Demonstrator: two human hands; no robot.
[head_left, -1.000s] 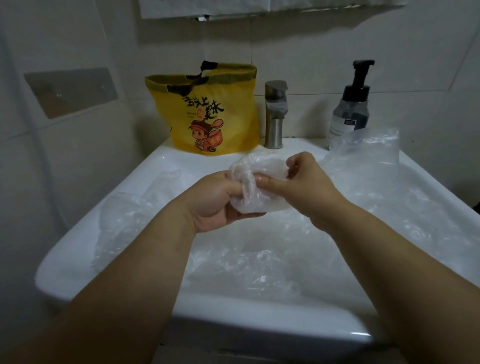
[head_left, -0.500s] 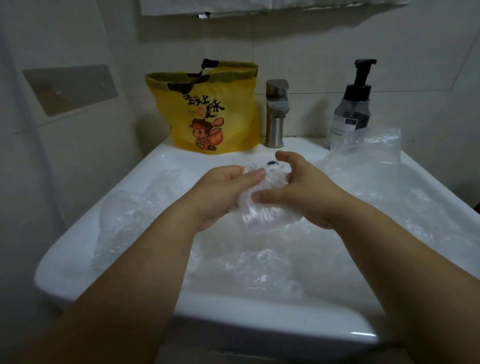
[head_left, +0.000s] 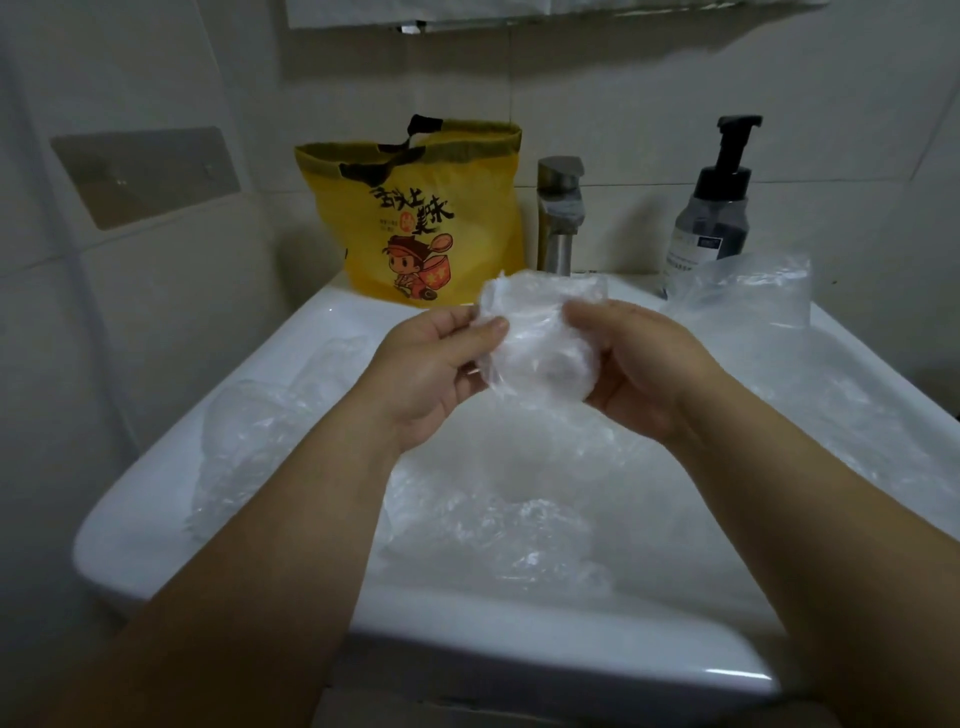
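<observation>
left hand (head_left: 421, 374) and right hand (head_left: 644, 374): drawn apart, no longer pressed together | clear bag (head_left: 540, 338): was a tight wad squeezed between them, now loosened and spread wider between two pinches | height: raised slightly, top edge now before faucet (head_left: 558, 218) base

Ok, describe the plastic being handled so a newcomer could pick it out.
Start at the white sink. Above its middle, in front of the steel tap, a crumpled clear bag is held between the left hand and right hand. It alone is up in the air; the other plastic lies loose on the sink.
</observation>
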